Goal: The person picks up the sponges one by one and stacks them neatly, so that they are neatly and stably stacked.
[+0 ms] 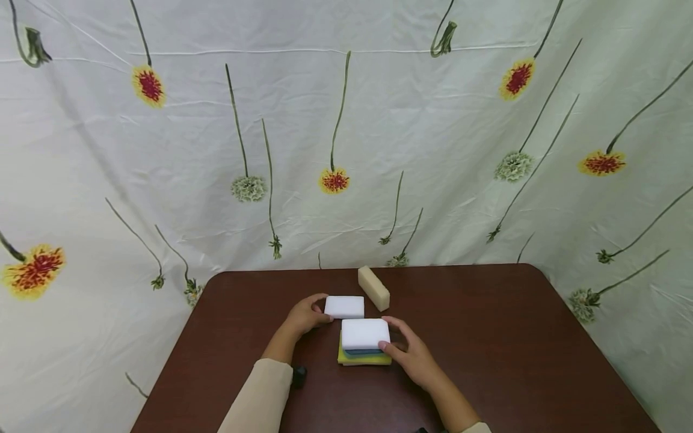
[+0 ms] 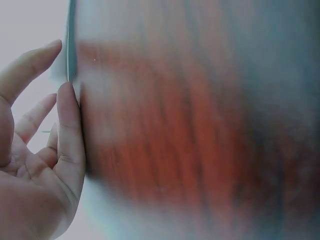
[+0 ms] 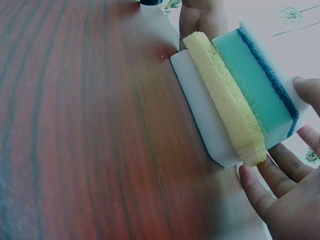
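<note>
Near the middle of the table, a stack is topped by a white sponge (image 1: 365, 334). Under it the right wrist view shows a green sponge with a blue scouring layer (image 3: 250, 82), a yellow sponge (image 3: 222, 97) and a white block (image 3: 202, 107) at the bottom. My right hand (image 1: 414, 355) grips the top white sponge at its right side, with fingers also beside the lower layers. Just behind and left of the stack lies another white sponge (image 1: 344, 307). My left hand (image 1: 304, 316) holds its left end between thumb and fingers; that contact is unclear in the left wrist view.
A cream-coloured block (image 1: 373, 288) lies slantwise near the back edge of the dark brown table (image 1: 487, 337). Behind the table hangs a white cloth (image 1: 298, 120) with a flower print. A small black object (image 1: 299, 377) is by the left wrist.
</note>
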The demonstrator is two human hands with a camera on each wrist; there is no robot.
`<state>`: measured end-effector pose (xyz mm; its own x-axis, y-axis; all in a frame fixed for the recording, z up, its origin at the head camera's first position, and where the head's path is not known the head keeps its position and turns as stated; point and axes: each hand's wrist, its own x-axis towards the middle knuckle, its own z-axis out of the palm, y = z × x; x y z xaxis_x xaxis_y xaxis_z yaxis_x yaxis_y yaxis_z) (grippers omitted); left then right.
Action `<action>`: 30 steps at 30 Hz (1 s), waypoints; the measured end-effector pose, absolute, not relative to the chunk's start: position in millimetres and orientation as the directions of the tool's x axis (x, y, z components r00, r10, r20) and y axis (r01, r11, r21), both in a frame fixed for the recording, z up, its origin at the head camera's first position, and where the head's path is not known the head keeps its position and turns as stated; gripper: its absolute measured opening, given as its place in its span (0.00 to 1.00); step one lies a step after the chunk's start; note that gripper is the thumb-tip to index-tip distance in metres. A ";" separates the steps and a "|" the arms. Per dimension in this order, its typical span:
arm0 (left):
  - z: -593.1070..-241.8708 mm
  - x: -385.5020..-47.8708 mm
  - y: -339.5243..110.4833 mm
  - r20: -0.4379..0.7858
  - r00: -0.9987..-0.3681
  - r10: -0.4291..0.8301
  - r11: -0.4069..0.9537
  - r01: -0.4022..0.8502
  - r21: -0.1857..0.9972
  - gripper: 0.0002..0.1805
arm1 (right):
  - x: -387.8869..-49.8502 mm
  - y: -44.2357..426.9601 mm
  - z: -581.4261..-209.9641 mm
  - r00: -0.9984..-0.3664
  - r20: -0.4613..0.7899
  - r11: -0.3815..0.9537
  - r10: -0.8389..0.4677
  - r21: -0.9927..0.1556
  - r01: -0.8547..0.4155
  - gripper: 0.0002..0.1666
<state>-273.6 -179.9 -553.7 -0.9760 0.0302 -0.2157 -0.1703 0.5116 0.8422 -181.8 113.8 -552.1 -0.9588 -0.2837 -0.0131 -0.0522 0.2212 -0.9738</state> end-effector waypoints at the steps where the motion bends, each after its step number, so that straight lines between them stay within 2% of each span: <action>1: -553.4 -273.2 -180.0 -0.219 -0.975 0.029 0.499 -0.176 0.848 0.36 | -181.8 113.9 -552.1 -0.958 -0.014 0.220 -0.285 -0.974 -0.052 0.37; 19: -553.5 -265.0 -185.5 -0.246 -0.969 0.019 0.328 -0.226 0.917 0.35 | -182.5 112.4 -553.0 -0.957 -0.005 0.232 -0.290 -0.970 -0.065 0.38; 30: -549.7 -258.5 -181.7 -0.207 -0.978 0.014 0.257 -0.197 0.946 0.33 | -182.9 113.3 -549.8 -0.955 0.002 0.235 -0.296 -0.969 -0.075 0.38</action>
<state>-258.5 -181.7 -549.7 -0.9782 0.0137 -0.2070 -0.1966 0.2573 0.9461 -182.9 113.3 -549.8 -0.9552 -0.2958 0.0025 -0.0753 0.2351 -0.9690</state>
